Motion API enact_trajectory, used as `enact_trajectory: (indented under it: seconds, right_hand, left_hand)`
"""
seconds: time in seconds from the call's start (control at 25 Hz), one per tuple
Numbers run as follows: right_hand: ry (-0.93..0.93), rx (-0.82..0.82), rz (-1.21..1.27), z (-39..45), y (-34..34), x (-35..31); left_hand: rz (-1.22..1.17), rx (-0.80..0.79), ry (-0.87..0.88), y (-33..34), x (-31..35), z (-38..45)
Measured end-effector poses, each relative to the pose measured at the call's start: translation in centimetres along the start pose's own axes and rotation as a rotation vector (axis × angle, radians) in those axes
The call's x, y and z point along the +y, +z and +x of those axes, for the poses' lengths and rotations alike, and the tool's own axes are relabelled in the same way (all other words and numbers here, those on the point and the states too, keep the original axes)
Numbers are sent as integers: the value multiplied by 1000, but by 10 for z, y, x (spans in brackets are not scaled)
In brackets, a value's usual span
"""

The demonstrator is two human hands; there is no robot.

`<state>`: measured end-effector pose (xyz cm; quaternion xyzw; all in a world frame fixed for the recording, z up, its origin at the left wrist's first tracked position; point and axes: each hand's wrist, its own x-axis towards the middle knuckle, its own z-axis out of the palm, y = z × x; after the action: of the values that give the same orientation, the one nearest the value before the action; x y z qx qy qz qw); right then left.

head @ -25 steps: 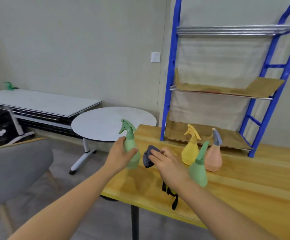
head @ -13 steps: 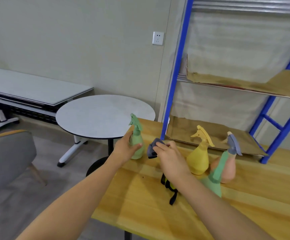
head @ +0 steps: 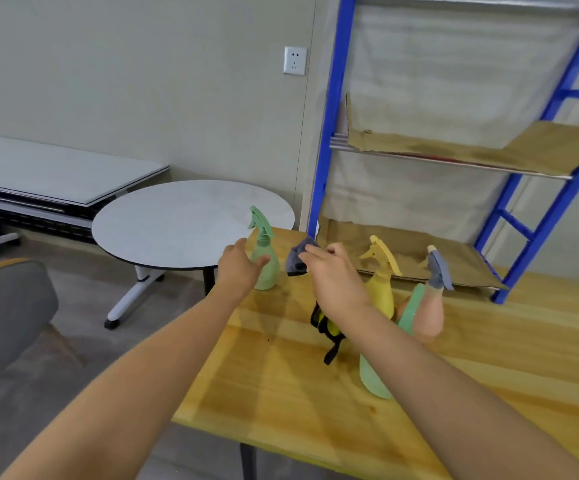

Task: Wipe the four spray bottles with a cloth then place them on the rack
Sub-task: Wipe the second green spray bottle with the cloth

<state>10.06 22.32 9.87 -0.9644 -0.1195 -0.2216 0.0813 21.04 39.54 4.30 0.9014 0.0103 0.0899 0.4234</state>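
Note:
A light green spray bottle point(head: 266, 268) stands near the far left corner of the wooden table point(head: 281, 382). My left hand point(head: 241, 271) holds it from the left, thumb across its front. Just right of it, my right hand point(head: 333, 280) pinches a grey cloth point(head: 298, 258), which is close to the bottle but apart from it. A yellow bottle point(head: 383, 292) and a peach bottle with a grey-blue trigger point(head: 431, 315) stand behind my right forearm. That forearm partly hides a second green bottle point(head: 378, 381). The blue rack point(head: 323, 133) stands on the table behind them.
Brown paper covers the rack's lower shelf point(head: 405, 252) and middle shelf point(head: 488, 154). A black and yellow strapped object point(head: 329, 329) lies under my right wrist. Left of the wooden table are a round white table point(head: 177, 220), a grey chair point(head: 4, 323) and a long white table point(head: 56, 171).
The view has moved closer to the table and rack. Both hands stay at the light green bottle, and my right hand has kept the cloth just beside it.

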Motion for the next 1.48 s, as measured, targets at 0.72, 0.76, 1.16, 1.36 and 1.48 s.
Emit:
enact_trajectory:
  seconds: [0.72, 0.76, 1.16, 1.36, 1.48]
  right_hand:
    - [186, 456, 134, -107, -176, 74]
    - [195, 461, 134, -111, -177, 81]
    - [181, 224, 116, -182, -128, 114]
    - [102, 291, 143, -221, -96, 104]
    - [-9, 380, 102, -236, -83, 112]
  left_hand:
    - [-110, -367, 266, 23, 181, -186]
    - [-72, -373, 277, 27, 182, -192]
    - [316, -606, 489, 3, 180, -205]
    - [277, -464, 588, 9, 161, -205]
    - [205, -390, 573, 23, 164, -206]
